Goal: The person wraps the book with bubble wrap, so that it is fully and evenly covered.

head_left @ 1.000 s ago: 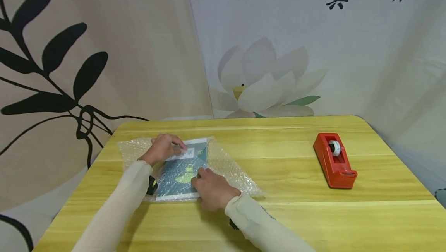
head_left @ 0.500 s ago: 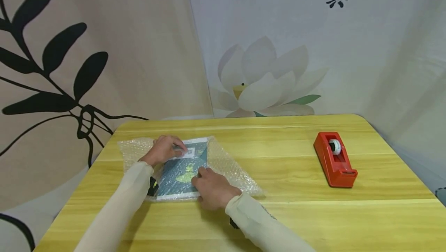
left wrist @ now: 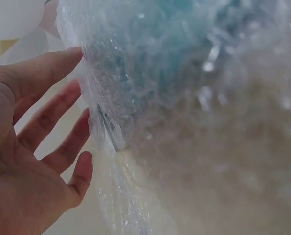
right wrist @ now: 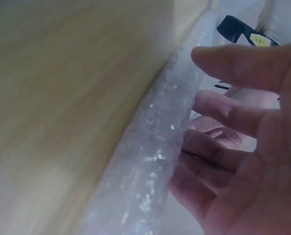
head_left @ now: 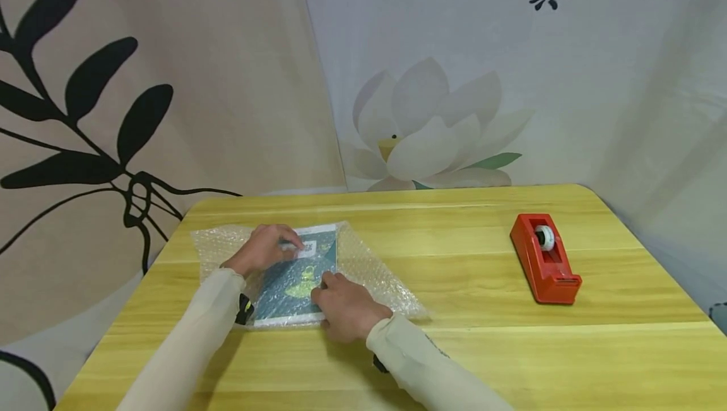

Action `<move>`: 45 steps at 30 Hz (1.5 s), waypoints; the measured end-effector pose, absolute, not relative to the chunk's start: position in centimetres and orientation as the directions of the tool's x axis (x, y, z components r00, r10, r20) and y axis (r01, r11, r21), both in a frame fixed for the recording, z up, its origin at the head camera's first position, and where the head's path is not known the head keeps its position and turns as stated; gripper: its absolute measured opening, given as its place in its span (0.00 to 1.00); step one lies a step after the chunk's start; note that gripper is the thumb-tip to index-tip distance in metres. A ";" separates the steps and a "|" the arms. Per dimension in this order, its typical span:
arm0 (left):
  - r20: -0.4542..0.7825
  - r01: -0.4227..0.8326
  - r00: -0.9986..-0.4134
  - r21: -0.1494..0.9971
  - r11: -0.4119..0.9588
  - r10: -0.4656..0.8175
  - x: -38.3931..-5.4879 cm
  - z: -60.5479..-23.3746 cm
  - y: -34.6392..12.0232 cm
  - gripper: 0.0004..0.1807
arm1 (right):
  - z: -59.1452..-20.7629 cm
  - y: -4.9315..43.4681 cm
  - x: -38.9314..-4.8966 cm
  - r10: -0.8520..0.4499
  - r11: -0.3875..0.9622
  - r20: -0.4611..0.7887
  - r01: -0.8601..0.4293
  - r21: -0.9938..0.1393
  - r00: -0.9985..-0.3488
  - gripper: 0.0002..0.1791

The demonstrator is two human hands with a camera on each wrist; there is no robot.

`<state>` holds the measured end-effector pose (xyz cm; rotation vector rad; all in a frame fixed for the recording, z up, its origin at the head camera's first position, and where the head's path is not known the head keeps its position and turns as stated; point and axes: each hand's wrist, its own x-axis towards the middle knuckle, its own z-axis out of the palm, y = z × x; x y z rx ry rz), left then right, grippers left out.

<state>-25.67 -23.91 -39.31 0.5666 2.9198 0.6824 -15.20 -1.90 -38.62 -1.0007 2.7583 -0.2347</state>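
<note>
A flat blue-green printed booklet [head_left: 286, 274] with white edges and a yellow-green figure lies under clear bubble wrap [head_left: 375, 272] on the table. Near its top is a small white label [head_left: 307, 249] with a dark pattern. My left hand [head_left: 262, 248] rests on the upper left of the booklet, fingertips by the label. In the left wrist view, its extended fingers touch the bubble wrap [left wrist: 160, 98]. At the lower right edge, my right hand [head_left: 349, 307] touches the booklet through the wrap. The right wrist view shows its loosely bent fingers against the bubble wrap [right wrist: 145, 147].
A red tape dispenser [head_left: 546, 259] with a white roll stands at the right of the wooden table [head_left: 454, 240]. Behind the table hangs a printed cloth [head_left: 255, 83] with leaves and a flower. Bubble wrap extends past the booklet on both sides.
The label and the cover's upper part show more clearly through the wrap. Both hands stay in nearly the same places.
</note>
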 end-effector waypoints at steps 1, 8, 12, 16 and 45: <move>0.001 0.341 -0.925 0.442 0.830 0.379 -25.6 -39.3 -23.9 0.07 | -38.7 -1.9 -15.2 -0.647 0.758 -0.130 -0.616 -0.215 -0.751 0.17; -0.015 0.329 -0.924 0.475 0.816 0.382 -25.0 -39.4 -24.1 0.08 | -38.7 -1.9 -15.2 -0.648 0.757 -0.132 -0.613 -0.228 -0.750 0.17; -0.024 0.345 -0.915 0.467 0.814 0.402 -24.6 -39.2 -24.1 0.09 | -38.7 -1.9 -15.2 -0.646 0.757 -0.130 -0.610 -0.235 -0.752 0.17; -0.058 0.381 -0.894 0.425 0.821 0.445 -24.0 -38.8 -24.1 0.13 | -38.7 -1.8 -15.3 -0.645 0.759 -0.132 -0.609 -0.230 -0.753 0.17; -0.166 0.338 -0.857 0.531 0.777 0.487 -22.3 -39.6 -25.2 0.33 | -39.0 -1.3 -15.1 -0.661 0.739 -0.120 -0.615 -0.276 -0.741 0.19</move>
